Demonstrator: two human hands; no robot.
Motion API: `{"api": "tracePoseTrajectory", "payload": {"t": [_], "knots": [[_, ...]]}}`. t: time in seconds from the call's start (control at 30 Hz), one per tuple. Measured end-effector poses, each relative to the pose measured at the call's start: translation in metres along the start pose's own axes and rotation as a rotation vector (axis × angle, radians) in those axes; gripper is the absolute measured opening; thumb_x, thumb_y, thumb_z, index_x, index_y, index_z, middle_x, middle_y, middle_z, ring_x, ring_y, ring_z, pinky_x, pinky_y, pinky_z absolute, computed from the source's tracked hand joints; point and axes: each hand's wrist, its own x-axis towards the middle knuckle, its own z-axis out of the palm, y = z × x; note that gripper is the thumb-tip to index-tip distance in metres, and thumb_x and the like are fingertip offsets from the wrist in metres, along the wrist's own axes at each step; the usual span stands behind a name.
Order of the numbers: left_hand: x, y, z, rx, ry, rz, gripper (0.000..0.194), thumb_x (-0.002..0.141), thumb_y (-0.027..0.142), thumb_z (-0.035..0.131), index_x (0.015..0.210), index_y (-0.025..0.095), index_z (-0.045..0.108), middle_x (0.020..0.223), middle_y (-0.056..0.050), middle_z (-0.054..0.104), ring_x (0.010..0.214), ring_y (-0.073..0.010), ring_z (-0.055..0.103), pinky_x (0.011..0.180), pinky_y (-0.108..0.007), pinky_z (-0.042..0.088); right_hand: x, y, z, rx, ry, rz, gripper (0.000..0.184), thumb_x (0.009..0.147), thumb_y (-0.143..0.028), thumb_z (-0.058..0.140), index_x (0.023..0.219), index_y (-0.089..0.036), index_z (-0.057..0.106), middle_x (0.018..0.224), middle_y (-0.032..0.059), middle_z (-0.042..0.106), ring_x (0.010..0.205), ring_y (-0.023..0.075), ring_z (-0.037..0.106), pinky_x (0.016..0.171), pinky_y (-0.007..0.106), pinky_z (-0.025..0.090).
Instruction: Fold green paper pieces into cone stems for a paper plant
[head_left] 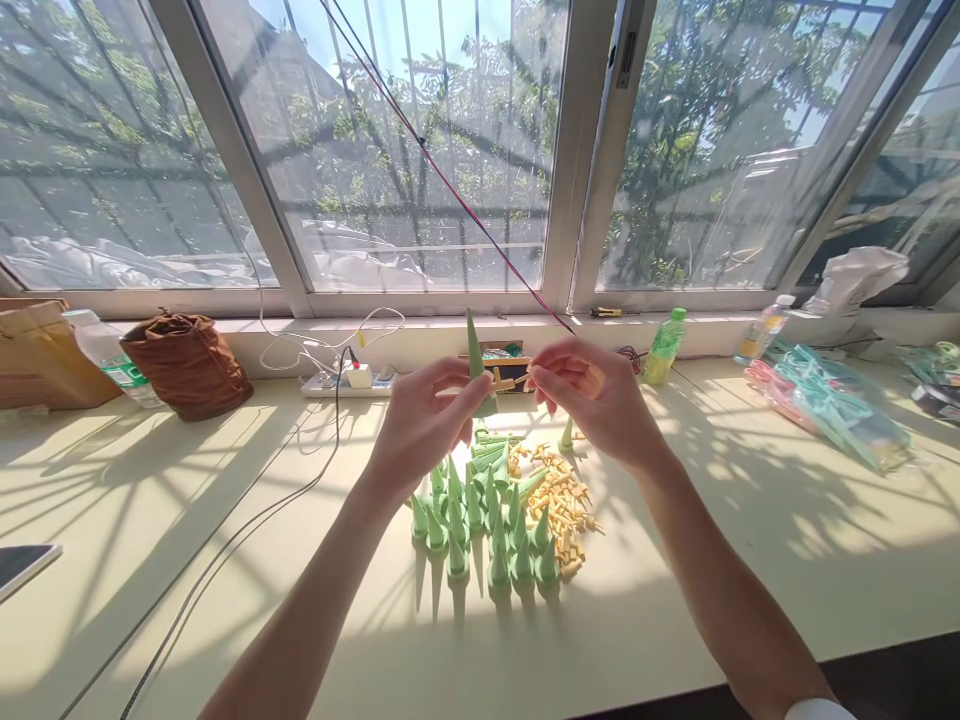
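I see the left hand (431,408) pinching a green cone (475,350), tip toward twelve o'clock; at its three o'clock, the right hand (592,395) has fingers pressed on a small yellow peg (504,383). Toward six, more cones (499,562) and loose pegs (561,503) crowd the bench (615,640).

Mid-worktop (637,620), upright cones (499,565) in a cluster; against their right side, a heap of small pegs (561,498). Behind and leftward, below the window (420,180), a power strip (322,385). Farther left, a pouch (187,365), then a carton (52,350). Behind to the right, a bottle (664,345), then bagged bundles (832,405).
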Motion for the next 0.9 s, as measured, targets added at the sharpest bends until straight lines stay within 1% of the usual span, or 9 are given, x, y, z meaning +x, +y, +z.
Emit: {"api": "tracePoseTrajectory", "payload": {"t": [0.13,0.23,0.4,0.53,0.77,0.9], "knots": [[0.0002,-0.0015,0.0014,-0.011,-0.008,-0.001,0.024,0.08,0.038,0.075,0.089,0.017,0.069,0.085,-0.005,0.067,0.042,-0.0056,0.051,0.037,-0.02,0.038,-0.0003,0.0011,0.0001,-0.008,-0.044,-0.005,0.017,0.085,-0.034,0.07,0.092,-0.019,0.065,0.08,0.0014,0.066,0.069,0.0128,0.065,0.063,0.029,0.057],[0.0002,-0.0027,0.0026,-0.023,-0.014,0.003,0.025,0.082,0.04,0.073,0.089,0.017,0.068,0.084,-0.005,0.068,0.042,-0.0057,0.05,0.036,-0.02,0.036,-0.0007,0.0027,0.0007,-0.07,-0.061,-0.012,0.014,0.086,-0.033,0.069,0.092,-0.02,0.066,0.079,0.0012,0.067,0.071,0.0136,0.066,0.066,0.031,0.057],[0.0006,-0.0038,0.0028,-0.008,-0.04,0.015,0.028,0.087,0.045,0.066,0.091,0.017,0.068,0.074,-0.002,0.063,0.041,-0.0069,0.049,0.037,-0.021,0.035,-0.002,0.0051,0.0007,-0.19,-0.059,-0.034,0.01,0.087,-0.03,0.067,0.093,-0.021,0.068,0.083,0.0023,0.07,0.078,0.0161,0.068,0.072,0.033,0.057],[0.0003,-0.0033,0.0033,0.016,-0.03,0.032,0.029,0.086,0.046,0.067,0.09,0.017,0.068,0.07,-0.001,0.062,0.042,-0.0078,0.05,0.037,-0.021,0.036,-0.0027,0.0061,-0.0002,-0.24,-0.072,-0.052,0.011,0.087,-0.029,0.068,0.096,-0.021,0.069,0.091,0.0033,0.072,0.082,0.0167,0.068,0.075,0.035,0.058],[-0.0007,-0.002,0.0057,0.084,0.01,0.054,0.027,0.084,0.043,0.071,0.086,0.017,0.067,0.073,-0.001,0.065,0.044,-0.0077,0.055,0.038,-0.02,0.041,-0.0018,0.0082,-0.0017,-0.314,-0.099,-0.095,0.011,0.088,-0.027,0.067,0.097,-0.022,0.071,0.094,0.0033,0.073,0.081,0.0159,0.068,0.074,0.035,0.059],[-0.0007,-0.0019,0.0051,0.125,-0.002,0.073,0.024,0.083,0.039,0.073,0.086,0.017,0.066,0.076,-0.001,0.066,0.044,-0.0076,0.056,0.038,-0.019,0.04,-0.0012,0.0086,-0.0029,-0.334,-0.117,-0.089,0.011,0.088,-0.025,0.067,0.097,-0.021,0.071,0.095,0.003,0.073,0.081,0.0152,0.067,0.073,0.033,0.058]]}}
